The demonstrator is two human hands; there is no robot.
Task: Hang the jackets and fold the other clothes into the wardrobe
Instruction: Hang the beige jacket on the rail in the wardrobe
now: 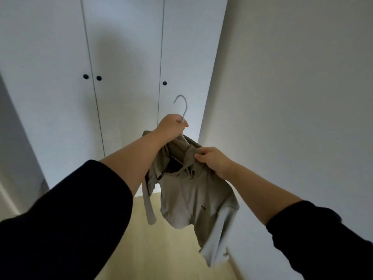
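A dark left sleeve (pixel 60 219) and right sleeve (pixel 323 239) fill the lower corners of the frame, with bare forearms raised toward the closed white wardrobe (pixel 125 57) at upper left and centre. A beige hooded jacket (pixel 191 195) hangs mid-frame above the pale wood floor (pixel 161 255), draped on a white hanger (pixel 182 106). The left hand (pixel 171 126) has its fingers curled round the hanger's neck, and the right hand (pixel 212 160) pinches the jacket's hood.

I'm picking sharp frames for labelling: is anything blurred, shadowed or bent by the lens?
Head view: dim light; a shadow lies on the white wardrobe doors; their seams lean from wide-angle distortion; the beige hooded jacket blurs at its lower sleeve; the left hand on the white hanger looks sharp.
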